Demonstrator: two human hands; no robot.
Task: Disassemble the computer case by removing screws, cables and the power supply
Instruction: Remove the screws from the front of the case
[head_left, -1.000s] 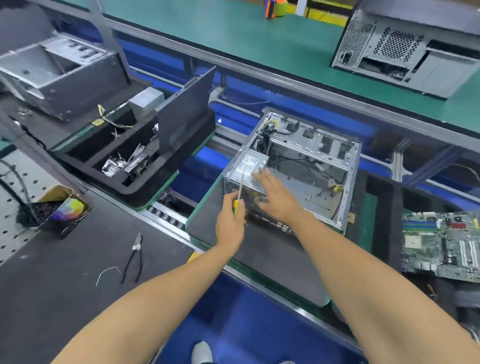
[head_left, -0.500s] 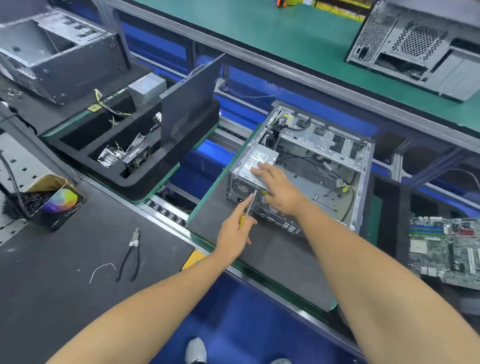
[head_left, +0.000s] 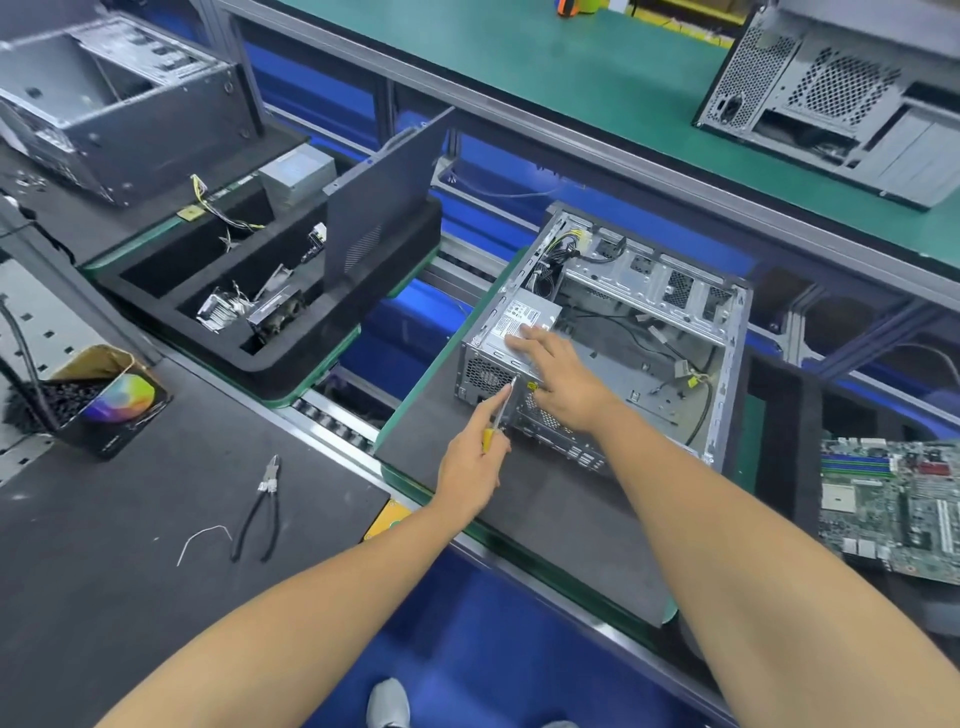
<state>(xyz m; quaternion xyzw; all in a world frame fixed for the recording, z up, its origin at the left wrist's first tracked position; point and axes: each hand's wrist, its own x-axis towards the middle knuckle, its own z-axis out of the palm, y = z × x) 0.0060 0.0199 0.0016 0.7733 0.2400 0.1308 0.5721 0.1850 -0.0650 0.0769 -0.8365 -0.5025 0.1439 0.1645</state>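
Conveyor pad (head_left: 545, 525); right hand (head_left: 563, 382) flat on power supply (head_left: 519, 325)

2 bare forearms reach in from the bottom edge, no sleeves, watch or gloves on them; left hand (head_left: 470, 470) and right hand (head_left: 558, 376) both ungloved. Below, 1 grey shoe (head_left: 388, 704) toe shows

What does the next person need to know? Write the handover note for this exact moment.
Left hand grips the screwdriver, tip at the rear panel of the computer case.
Right hand lies flat, fingers straight, on the power supply.
Case sits open-side-up on the dark mat; pliers lie on the bench to the left.
Done: side panel off, motherboard out.
Left: power supply and cables still inside; rear screws cannot be counted here.
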